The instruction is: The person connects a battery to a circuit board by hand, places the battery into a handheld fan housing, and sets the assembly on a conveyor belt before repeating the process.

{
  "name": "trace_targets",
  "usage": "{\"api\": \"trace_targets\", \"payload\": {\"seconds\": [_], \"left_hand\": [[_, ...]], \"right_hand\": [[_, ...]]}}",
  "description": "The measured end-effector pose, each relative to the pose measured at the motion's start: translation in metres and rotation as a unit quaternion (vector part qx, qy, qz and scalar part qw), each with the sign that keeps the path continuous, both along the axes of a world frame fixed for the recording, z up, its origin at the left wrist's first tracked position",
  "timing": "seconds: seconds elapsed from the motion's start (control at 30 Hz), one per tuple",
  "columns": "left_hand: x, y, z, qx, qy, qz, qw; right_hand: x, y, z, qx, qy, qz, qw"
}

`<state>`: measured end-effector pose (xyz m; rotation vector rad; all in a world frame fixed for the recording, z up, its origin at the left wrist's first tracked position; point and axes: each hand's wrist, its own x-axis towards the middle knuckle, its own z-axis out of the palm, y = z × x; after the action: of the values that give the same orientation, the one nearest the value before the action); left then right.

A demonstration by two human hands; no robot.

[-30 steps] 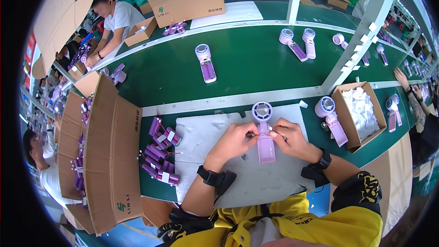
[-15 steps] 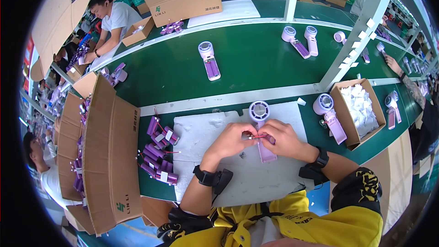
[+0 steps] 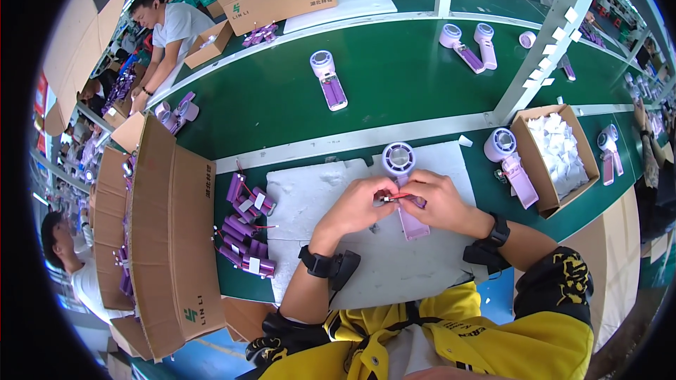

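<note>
In the head view, the left hand (image 3: 360, 205) and right hand (image 3: 445, 200) meet over the fan (image 3: 414, 226), fingertips nearly together, both pinching the red and dark wires (image 3: 401, 195); the exact contact is partly hidden. This fine work seems to call for a light grip close to the wire ends, steady wrists and no tugging. The fan lies on the pale sheet (image 3: 310, 197) in front of the person. Its long axis runs away from the body, round head at the far end, handle pointing back and slightly right.
</note>
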<state>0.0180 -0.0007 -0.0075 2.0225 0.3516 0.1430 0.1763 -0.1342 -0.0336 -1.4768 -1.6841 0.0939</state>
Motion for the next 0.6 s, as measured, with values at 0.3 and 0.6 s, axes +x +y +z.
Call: {"api": "trace_targets", "payload": {"seconds": [0.3,0.6], "left_hand": [[-0.003,-0.001,0.0,-0.059,-0.028,0.022,0.998],[-0.002,0.001,0.011,-0.021,-0.007,-0.01,1.0]], "right_hand": [[-0.005,0.001,0.003,-0.027,0.054,0.007,0.998],[0.002,-0.002,0.004,-0.034,0.034,0.011,0.999]]}}
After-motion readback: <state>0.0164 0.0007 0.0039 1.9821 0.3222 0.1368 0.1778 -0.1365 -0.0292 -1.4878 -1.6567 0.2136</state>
